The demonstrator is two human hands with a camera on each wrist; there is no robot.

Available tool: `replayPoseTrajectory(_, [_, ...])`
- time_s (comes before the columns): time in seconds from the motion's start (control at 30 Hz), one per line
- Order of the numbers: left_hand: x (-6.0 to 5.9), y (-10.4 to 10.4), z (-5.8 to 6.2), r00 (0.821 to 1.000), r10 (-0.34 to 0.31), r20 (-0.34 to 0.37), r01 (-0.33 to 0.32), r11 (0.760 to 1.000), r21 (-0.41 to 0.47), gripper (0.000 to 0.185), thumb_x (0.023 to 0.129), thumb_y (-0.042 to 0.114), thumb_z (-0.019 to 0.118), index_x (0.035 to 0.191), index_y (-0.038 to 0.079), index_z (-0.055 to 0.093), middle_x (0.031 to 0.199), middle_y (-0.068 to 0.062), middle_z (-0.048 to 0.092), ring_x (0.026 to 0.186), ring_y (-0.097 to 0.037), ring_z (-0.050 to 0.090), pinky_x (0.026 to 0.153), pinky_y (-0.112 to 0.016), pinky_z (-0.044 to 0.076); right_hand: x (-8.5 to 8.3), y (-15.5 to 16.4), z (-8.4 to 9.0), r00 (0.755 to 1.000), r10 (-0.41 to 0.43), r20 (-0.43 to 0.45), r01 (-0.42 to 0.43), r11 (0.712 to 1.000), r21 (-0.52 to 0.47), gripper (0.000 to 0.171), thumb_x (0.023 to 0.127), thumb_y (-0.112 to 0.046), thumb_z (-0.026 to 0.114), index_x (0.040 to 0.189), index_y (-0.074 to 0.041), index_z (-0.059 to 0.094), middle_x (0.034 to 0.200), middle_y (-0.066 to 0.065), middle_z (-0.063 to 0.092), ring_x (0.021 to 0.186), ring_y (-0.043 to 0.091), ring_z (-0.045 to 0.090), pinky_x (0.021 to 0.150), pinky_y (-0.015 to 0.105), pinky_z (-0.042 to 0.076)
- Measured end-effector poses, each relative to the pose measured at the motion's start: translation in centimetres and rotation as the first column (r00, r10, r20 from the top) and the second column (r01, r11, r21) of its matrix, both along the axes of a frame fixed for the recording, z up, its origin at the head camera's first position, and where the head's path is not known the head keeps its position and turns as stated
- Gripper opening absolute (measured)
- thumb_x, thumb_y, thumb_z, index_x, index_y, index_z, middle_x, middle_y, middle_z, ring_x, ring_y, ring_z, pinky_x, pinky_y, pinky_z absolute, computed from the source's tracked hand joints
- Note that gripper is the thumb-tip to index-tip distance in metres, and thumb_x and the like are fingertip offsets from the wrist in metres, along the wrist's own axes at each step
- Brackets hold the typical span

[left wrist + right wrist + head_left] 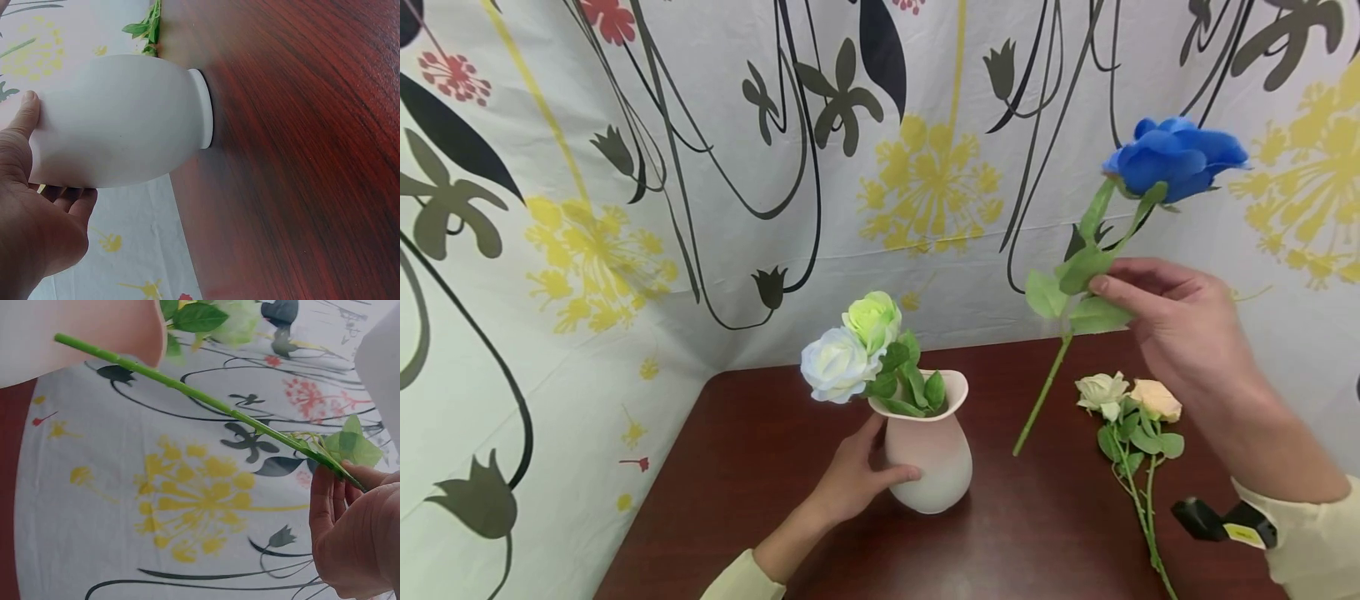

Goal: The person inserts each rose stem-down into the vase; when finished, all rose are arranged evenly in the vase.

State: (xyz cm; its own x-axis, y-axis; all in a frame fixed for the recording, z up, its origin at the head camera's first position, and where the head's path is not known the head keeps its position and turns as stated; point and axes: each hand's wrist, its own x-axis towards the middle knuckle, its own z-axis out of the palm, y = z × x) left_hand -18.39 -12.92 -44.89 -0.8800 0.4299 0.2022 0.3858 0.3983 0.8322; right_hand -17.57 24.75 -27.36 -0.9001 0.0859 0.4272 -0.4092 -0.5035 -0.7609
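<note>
A pale pink vase (pixel 928 454) stands on the dark red table (pixel 737 467) with a white rose (pixel 835 364) and a green rose (pixel 874 318) in it. My left hand (pixel 853 479) wraps the vase's left side, thumb and fingers curled round its body (pixel 119 122). My right hand (pixel 1180 325) pinches the stem of a blue rose (pixel 1176 158) among its leaves, holding it in the air right of the vase, bloom up, stem end (pixel 1018 450) hanging just above the table. The wrist view shows the green stem (pixel 187 390) running from my fingers (pixel 331 500).
Two cream roses (pixel 1127 400) lie on the table at the right, stems toward me. A flowered cloth (pixel 700 167) hangs behind and on both sides. A black wrist-camera strap (pixel 1221 521) shows on my right sleeve.
</note>
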Motion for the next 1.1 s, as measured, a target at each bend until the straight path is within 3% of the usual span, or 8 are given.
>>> replayPoseTrajectory(0.13, [0.0, 0.0, 0.0, 1.000, -0.005, 0.003, 0.005, 1.000, 0.006, 0.093, 0.090, 0.044, 0.086, 0.166, 0.034, 0.032, 0.155, 0.008, 0.054, 0.135, -0.014, 0.058, 0.108, -0.039, 0.052, 0.2, -0.2, 1.1, 1.000, -0.016, 0.003, 0.016, 0.996, -0.093, 0.024, 0.094, 0.024, 0.062, 0.105, 0.010, 0.077, 0.094, 0.016, 0.079, 0.082, 0.022, 0.078, 0.065, 0.026, 0.061])
replayPoseTrajectory(0.23, [-0.1, 0.0, 0.0, 1.000, -0.007, 0.002, 0.007, 1.000, 0.006, 0.093, 0.091, 0.044, 0.086, 0.166, 0.033, 0.032, 0.155, 0.007, 0.054, 0.135, -0.014, 0.058, 0.108, -0.039, 0.052, 0.4, -0.3, 1.8, 1.000, -0.028, 0.009, 0.030, 0.989, -0.144, 0.022, 0.094, 0.023, 0.063, 0.105, 0.010, 0.077, 0.094, 0.017, 0.079, 0.078, 0.022, 0.077, 0.048, 0.023, 0.051])
replayPoseTrajectory(0.3, [-0.1, 0.0, 0.0, 1.000, -0.008, -0.003, 0.008, 1.000, 0.006, 0.093, 0.091, 0.044, 0.086, 0.166, 0.032, 0.032, 0.155, 0.007, 0.054, 0.135, -0.015, 0.058, 0.108, -0.039, 0.052, 0.5, -0.4, 2.3, 0.999, -0.035, -0.002, 0.034, 0.981, -0.192, 0.021, 0.094, 0.023, 0.063, 0.105, 0.011, 0.076, 0.094, 0.018, 0.079, 0.077, 0.023, 0.077, 0.046, 0.025, 0.048])
replayPoseTrajectory(0.5, [-0.1, 0.0, 0.0, 1.000, -0.013, -0.004, 0.013, 1.000, 0.008, 0.092, 0.091, 0.044, 0.086, 0.165, 0.031, 0.033, 0.154, 0.006, 0.055, 0.135, -0.017, 0.058, 0.108, -0.041, 0.052, 0.5, -0.8, 3.2, 0.998, -0.044, -0.055, 0.027, 0.958, -0.287, 0.019, 0.094, 0.024, 0.062, 0.107, 0.015, 0.073, 0.100, 0.023, 0.078, 0.086, 0.030, 0.078, 0.073, 0.034, 0.065])
replayPoseTrajectory(0.7, [-0.1, 0.1, 0.1, 1.000, -0.009, 0.010, 0.009, 1.000, 0.001, 0.093, 0.091, 0.045, 0.085, 0.166, 0.031, 0.031, 0.155, 0.006, 0.054, 0.137, -0.017, 0.057, 0.109, -0.043, 0.052, 0.4, -2.1, 3.8, 0.992, -0.069, -0.110, 0.031, 0.950, -0.312, 0.019, 0.091, 0.026, 0.063, 0.107, 0.019, 0.072, 0.099, 0.025, 0.077, 0.085, 0.032, 0.078, 0.076, 0.036, 0.065])
replayPoseTrajectory(0.87, [-0.1, 0.0, 0.1, 1.000, -0.006, 0.014, 0.006, 1.000, -0.003, 0.094, 0.091, 0.045, 0.085, 0.167, 0.031, 0.030, 0.155, 0.006, 0.054, 0.137, -0.015, 0.056, 0.109, -0.042, 0.051, 0.4, -3.9, 3.7, 0.983, -0.087, -0.164, 0.049, 0.973, -0.224, 0.018, 0.090, 0.026, 0.065, 0.105, 0.020, 0.072, 0.092, 0.023, 0.078, 0.083, 0.029, 0.078, 0.076, 0.033, 0.064])
replayPoseTrajectory(1.1, [-0.1, 0.0, 0.0, 1.000, -0.008, 0.010, 0.008, 1.000, -0.003, 0.095, 0.091, 0.046, 0.085, 0.167, 0.032, 0.029, 0.157, 0.007, 0.053, 0.138, -0.014, 0.055, 0.110, -0.043, 0.050, 0.7, -6.3, 2.6, 0.979, -0.096, -0.182, 0.104, 0.994, 0.038, 0.016, 0.091, 0.019, 0.072, 0.105, 0.015, 0.075, 0.092, 0.016, 0.079, 0.083, 0.022, 0.078, 0.080, 0.029, 0.063])
